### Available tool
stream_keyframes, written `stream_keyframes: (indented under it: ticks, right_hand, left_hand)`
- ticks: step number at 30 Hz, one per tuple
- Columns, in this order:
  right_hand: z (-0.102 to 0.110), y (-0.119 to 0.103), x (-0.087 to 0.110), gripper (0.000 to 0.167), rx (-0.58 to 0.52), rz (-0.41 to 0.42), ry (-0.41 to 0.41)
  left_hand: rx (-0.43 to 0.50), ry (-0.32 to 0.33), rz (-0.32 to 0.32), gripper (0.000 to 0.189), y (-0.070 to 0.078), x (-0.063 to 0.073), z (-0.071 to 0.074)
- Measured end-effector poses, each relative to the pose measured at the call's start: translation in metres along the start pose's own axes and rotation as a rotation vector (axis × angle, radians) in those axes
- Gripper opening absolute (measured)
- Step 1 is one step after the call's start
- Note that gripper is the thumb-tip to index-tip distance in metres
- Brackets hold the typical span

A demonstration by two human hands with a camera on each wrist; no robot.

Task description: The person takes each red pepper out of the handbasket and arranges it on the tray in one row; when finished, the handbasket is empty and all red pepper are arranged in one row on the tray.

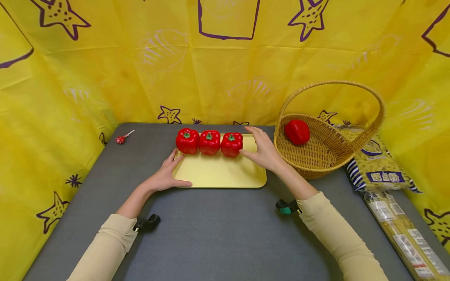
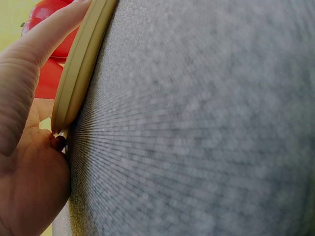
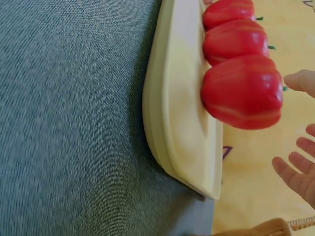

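Observation:
Three red bell peppers with green stems, the left (image 1: 187, 141), the middle (image 1: 209, 143) and the right (image 1: 232, 144), stand in a row along the back of a pale yellow tray (image 1: 221, 171). My left hand (image 1: 163, 176) is at the tray's left end, its thumb extended along the front rim and its fingers reaching up the left side. My right hand (image 1: 261, 150) hovers over the tray's right end with thumb and fingers spread. In the right wrist view, its thumb points toward the nearest pepper (image 3: 243, 92), and nothing lies in its palm.
A wicker basket (image 1: 316, 158) with a tall handle stands to the right, holding another red pepper (image 1: 297, 132). Beside it lie a yellow noodle bag (image 1: 383, 162) and a long clear packet (image 1: 404, 234). A red lollipop (image 1: 121, 139) rests at the back left. Yellow cloth (image 1: 225, 78) hangs behind.

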State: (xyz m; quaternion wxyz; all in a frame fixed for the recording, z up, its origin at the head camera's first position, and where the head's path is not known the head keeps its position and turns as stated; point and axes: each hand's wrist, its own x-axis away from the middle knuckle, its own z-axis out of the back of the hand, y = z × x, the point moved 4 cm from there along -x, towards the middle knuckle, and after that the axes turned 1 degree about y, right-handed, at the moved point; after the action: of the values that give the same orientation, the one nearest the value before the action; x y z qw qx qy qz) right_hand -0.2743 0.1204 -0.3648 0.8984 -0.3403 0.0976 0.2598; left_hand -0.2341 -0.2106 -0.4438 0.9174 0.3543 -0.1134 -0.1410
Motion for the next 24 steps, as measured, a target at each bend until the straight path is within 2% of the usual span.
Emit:
stream_keyframes:
  ticks: [9, 14, 20, 24]
  right_hand:
    - [0.022, 0.002, 0.013, 0.072, -0.015, 0.043, 0.066]
    - [0.035, 0.007, 0.022, 0.067, -0.035, 0.038, 0.108]
    - [0.051, 0.017, 0.032, 0.061, 0.005, 0.031, 0.182]
    - [0.060, 0.025, 0.037, 0.058, -0.029, 0.015, 0.219]
  left_hand:
    - [0.000, -0.004, -0.003, 0.115, 0.000, 0.000, 0.000]
    - [0.000, -0.007, -0.002, 0.114, -0.001, -0.001, 0.000]
    - [0.001, -0.010, 0.000, 0.114, -0.002, -0.002, -0.001]
    - [0.000, -0.011, -0.001, 0.115, -0.003, -0.002, -0.001]
